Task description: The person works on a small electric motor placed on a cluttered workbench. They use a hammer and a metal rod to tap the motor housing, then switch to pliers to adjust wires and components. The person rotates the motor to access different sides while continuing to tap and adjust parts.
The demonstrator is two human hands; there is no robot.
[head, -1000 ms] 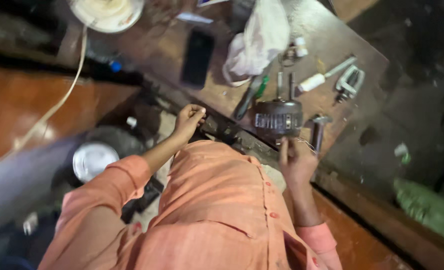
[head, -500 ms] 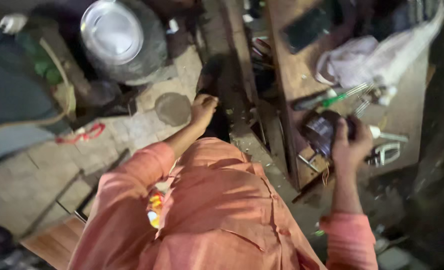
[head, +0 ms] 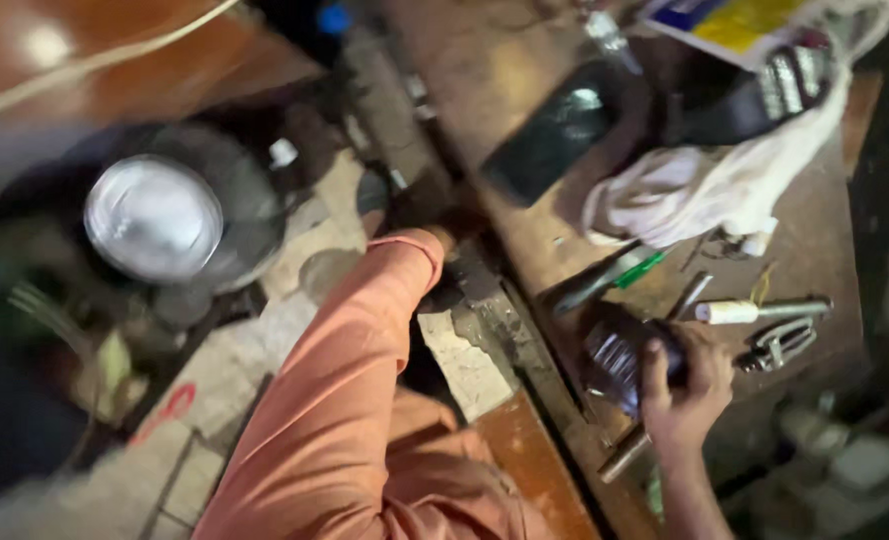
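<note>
head view: right hand clasps dark metal part.

Left arm now stretched further out, left hand down at the bench edge and mostly hidden, right hand risen to wrap the dark motor part, grip tighter than before.

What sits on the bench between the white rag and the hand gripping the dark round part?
In the head view, a green-handled screwdriver lies between the white rag and the right hand.
</note>
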